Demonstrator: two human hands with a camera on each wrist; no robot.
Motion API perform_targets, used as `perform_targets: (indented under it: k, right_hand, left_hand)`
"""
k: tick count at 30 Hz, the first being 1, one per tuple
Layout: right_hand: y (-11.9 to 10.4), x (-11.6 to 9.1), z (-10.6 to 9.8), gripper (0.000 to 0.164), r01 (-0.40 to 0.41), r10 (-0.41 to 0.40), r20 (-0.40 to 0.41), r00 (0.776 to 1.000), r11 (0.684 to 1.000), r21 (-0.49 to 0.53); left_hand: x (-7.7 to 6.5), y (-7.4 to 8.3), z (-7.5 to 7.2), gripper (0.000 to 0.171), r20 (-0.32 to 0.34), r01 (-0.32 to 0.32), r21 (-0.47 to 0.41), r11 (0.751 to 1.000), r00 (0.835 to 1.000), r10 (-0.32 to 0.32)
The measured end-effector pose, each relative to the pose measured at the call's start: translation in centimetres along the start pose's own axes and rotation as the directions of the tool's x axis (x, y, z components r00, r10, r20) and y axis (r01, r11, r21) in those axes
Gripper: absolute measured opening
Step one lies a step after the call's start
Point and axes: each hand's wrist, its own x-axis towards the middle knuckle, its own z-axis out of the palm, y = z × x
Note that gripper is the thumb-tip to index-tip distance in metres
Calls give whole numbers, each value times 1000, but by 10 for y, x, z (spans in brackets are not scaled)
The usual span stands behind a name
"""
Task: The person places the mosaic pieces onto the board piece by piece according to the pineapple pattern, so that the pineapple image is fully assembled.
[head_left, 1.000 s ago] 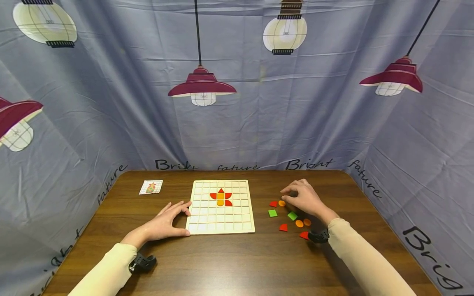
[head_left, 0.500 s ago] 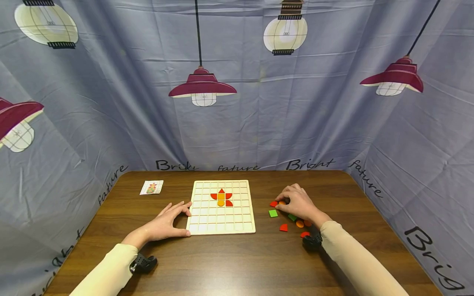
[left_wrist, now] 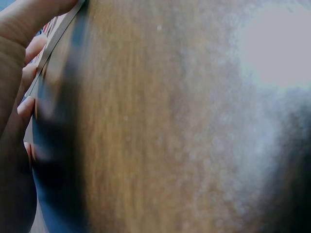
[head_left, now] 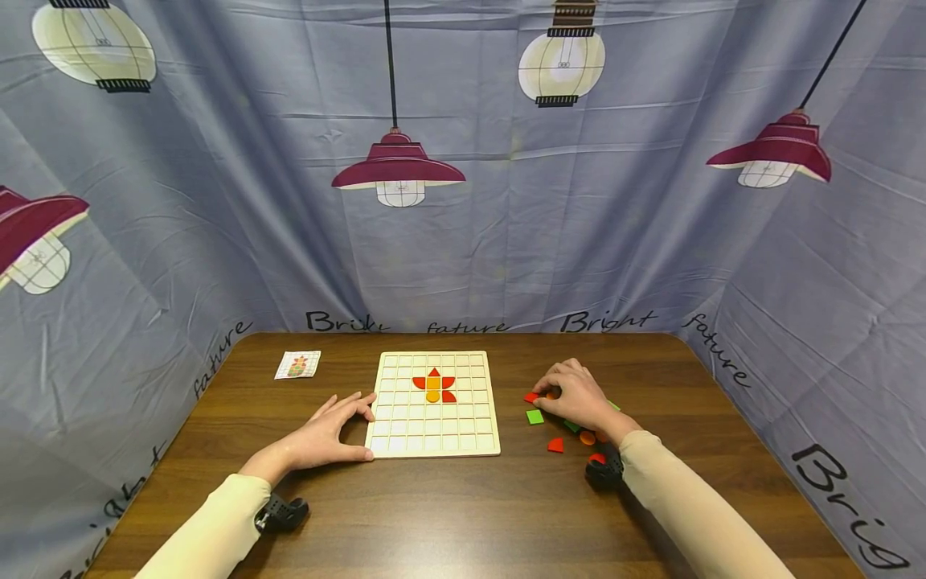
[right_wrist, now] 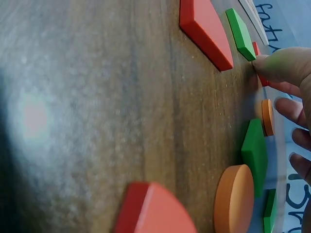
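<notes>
We see long, plain sleeves in a pale cream, reaching to the wrists: the left sleeve (head_left: 206, 527) leans toward light yellow, while the right sleeve (head_left: 694, 498) looks a shade closer to beige. Next to the left cuff we make out a black wristband (head_left: 284, 513) with a rounded end and a small glint of metal. Another dark band (head_left: 603, 473) sits at the right cuff, its details too small for us to tell. Our left hand (head_left: 325, 434) and right hand (head_left: 581, 398) are bare.
</notes>
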Motion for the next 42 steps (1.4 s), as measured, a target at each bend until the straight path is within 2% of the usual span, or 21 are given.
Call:
perform_targets:
  k: [7, 12, 19, 28, 39, 42]
  right_hand:
    - [-2, 1, 0, 20, 26, -26, 11, 1000, 999, 19]
    - [-1, 1, -1, 23, 7, -7, 8, 1000, 1000, 30]
    - [1, 1, 1, 20, -11, 10, 14, 1000, 999, 40]
    - [-7, 5, 5, 32, -4, 4, 0, 1000, 999, 52]
    - [-1, 2, 2, 17, 4, -4, 10, 1000, 999, 38]
    - [3, 0, 2, 18, 6, -7, 9, 1000, 999, 35]
  left_hand:
    - [0, 1, -1, 52, 0, 0, 4, 1000, 1000, 0]
    - [-1, 1, -1, 51, -1, 0, 5, 1000, 1000, 0]
    - [-1, 1, 0, 51, 1, 2, 2, 1000, 1000, -2]
    - [-1, 2, 1, 51, -3, 6, 7, 1000, 1000, -6]
    - [-1, 2, 1, 51, -8, 2, 10, 1000, 1000, -2]
    - [0, 1, 2, 51, -10, 5, 12, 1000, 1000, -5]
